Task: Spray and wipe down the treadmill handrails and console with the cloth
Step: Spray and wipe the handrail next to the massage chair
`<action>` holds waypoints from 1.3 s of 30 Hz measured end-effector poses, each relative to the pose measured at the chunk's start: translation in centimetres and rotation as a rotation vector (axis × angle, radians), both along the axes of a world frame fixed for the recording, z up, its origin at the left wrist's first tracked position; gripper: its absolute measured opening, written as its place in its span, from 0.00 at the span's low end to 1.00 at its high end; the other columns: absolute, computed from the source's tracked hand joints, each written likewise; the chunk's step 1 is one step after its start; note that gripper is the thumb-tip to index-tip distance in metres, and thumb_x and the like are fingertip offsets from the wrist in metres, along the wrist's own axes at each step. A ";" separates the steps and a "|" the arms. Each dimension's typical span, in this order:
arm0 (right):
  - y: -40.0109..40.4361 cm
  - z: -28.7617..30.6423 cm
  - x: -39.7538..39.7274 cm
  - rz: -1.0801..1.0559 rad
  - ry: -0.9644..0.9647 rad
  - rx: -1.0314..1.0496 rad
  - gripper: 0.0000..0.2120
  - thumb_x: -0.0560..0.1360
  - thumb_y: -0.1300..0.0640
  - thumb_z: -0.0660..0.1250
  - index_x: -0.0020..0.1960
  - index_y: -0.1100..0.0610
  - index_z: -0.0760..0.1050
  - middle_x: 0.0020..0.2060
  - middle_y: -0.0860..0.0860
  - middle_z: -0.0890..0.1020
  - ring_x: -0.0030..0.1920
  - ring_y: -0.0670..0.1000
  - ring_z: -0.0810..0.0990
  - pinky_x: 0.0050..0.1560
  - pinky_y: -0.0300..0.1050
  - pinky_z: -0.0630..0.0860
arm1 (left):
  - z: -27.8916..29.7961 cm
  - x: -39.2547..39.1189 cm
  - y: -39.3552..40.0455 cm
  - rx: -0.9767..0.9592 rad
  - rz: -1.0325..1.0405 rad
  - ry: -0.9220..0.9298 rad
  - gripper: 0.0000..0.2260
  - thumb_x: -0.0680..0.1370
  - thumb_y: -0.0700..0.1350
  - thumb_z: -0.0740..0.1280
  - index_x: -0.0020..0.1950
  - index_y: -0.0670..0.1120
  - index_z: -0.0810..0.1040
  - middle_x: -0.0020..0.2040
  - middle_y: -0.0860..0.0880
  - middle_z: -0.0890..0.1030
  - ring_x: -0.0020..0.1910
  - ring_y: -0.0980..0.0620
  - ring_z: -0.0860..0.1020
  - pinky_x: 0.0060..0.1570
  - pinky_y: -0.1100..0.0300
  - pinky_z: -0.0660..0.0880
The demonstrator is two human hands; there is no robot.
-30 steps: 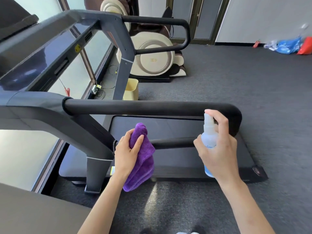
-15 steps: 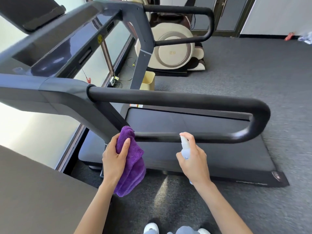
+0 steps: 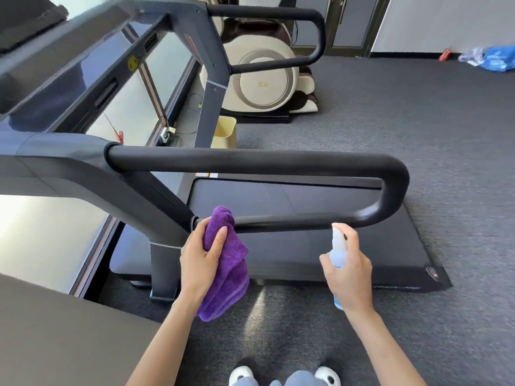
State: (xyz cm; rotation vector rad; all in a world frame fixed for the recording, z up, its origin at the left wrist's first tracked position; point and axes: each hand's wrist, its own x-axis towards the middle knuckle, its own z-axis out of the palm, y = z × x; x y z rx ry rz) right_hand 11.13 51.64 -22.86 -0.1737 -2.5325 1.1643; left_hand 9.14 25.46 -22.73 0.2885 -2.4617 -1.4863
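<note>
I count two black padded loop handrails (image 3: 250,160) (image 3: 267,12), one folded purple terry cloth (image 3: 228,263), one translucent spray bottle (image 3: 338,252), one pale yellow bin (image 3: 223,132).

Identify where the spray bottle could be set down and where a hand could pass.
Free: carpet between the shoes and treadmill deck; the deck's bare belt; the gap inside the near handrail loop. Crowded: the loop's lower left end, where the left hand holds the purple cloth.

Both hands, left (image 3: 201,259) and right (image 3: 349,274), reach forward, fingers curled.

Bare forearms, blue-grey trousers (image 3: 278,381), white slippers (image 3: 242,374) with dark spots.
</note>
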 end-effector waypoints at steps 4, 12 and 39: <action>0.7 0.9 0.4 0.020 0.000 -0.023 0.36 0.71 0.70 0.70 0.68 0.40 0.64 0.56 0.28 0.75 0.47 0.53 0.78 0.49 0.40 0.68 | 0.0 -0.2 1.0 -0.015 -0.016 -0.005 0.14 0.77 0.64 0.59 0.60 0.63 0.73 0.52 0.59 0.80 0.51 0.57 0.78 0.55 0.47 0.76; 2.6 1.9 0.3 0.074 0.052 -0.043 0.36 0.71 0.71 0.71 0.68 0.41 0.65 0.58 0.17 0.69 0.47 0.46 0.75 0.49 0.32 0.66 | 2.9 -2.5 -0.1 -0.336 0.056 0.130 0.21 0.78 0.63 0.59 0.66 0.55 0.72 0.53 0.49 0.77 0.49 0.51 0.76 0.47 0.54 0.71; 0.5 1.7 -2.1 0.262 0.071 -0.105 0.30 0.70 0.60 0.67 0.69 0.45 0.64 0.65 0.38 0.73 0.49 0.39 0.73 0.50 0.18 0.66 | -1.9 -7.3 8.6 -0.979 -0.419 0.220 0.28 0.76 0.68 0.58 0.74 0.57 0.68 0.62 0.44 0.77 0.53 0.42 0.76 0.54 0.48 0.73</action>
